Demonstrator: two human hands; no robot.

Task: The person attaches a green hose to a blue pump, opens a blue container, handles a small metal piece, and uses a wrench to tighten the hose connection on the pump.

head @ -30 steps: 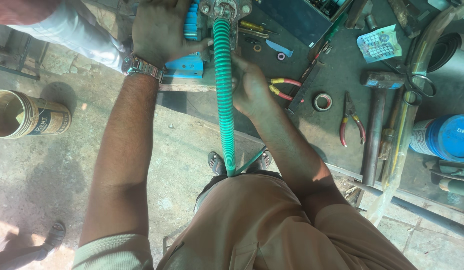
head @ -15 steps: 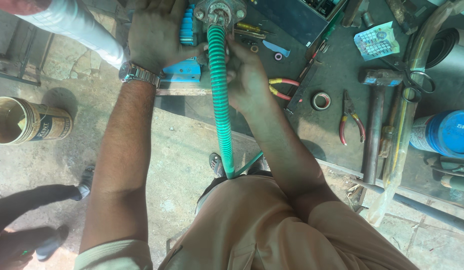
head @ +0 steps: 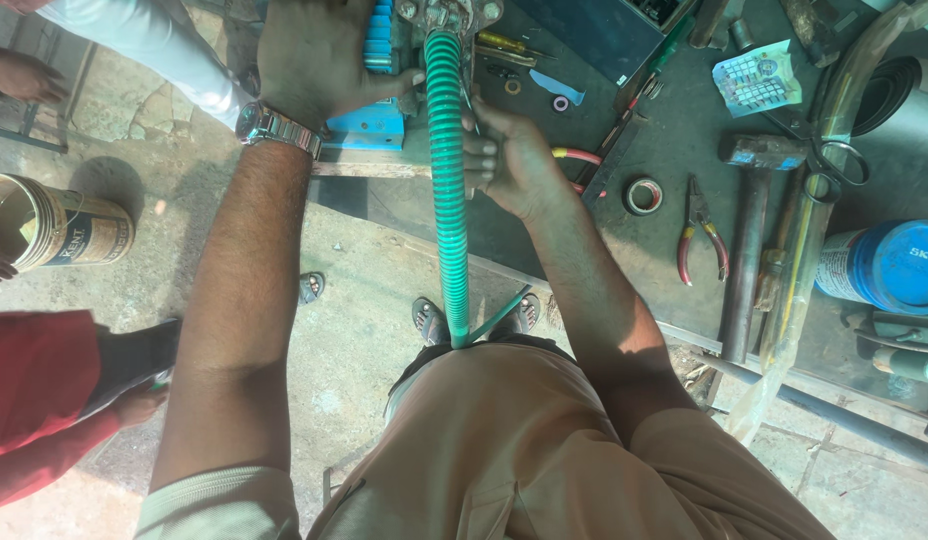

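Hose point(head: 448, 180): ribbed green plastic, slightly glossy. Desk point(head: 684, 150): dark, matt, scuffed metal. Hammer point(head: 746, 230): rusty, rough metal. Wristwatch point(head: 274, 128): shiny steel.

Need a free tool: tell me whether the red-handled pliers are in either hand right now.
No: the red-handled pliers lie on the dark workbench, while the right hand grips the green ribbed hose.

At twelve o'clock the frame's top edge cuts off the metal fitting point(head: 449, 12) above the green hose point(head: 447, 180), and our left hand point(head: 319, 55) loses its knuckles there too. The hose's lower end vanishes behind our trousers point(head: 544, 450). At three o'clock the blue can point(head: 894, 265) is cropped. At nine o'clock a person in red point(head: 34, 390) is only partly visible.
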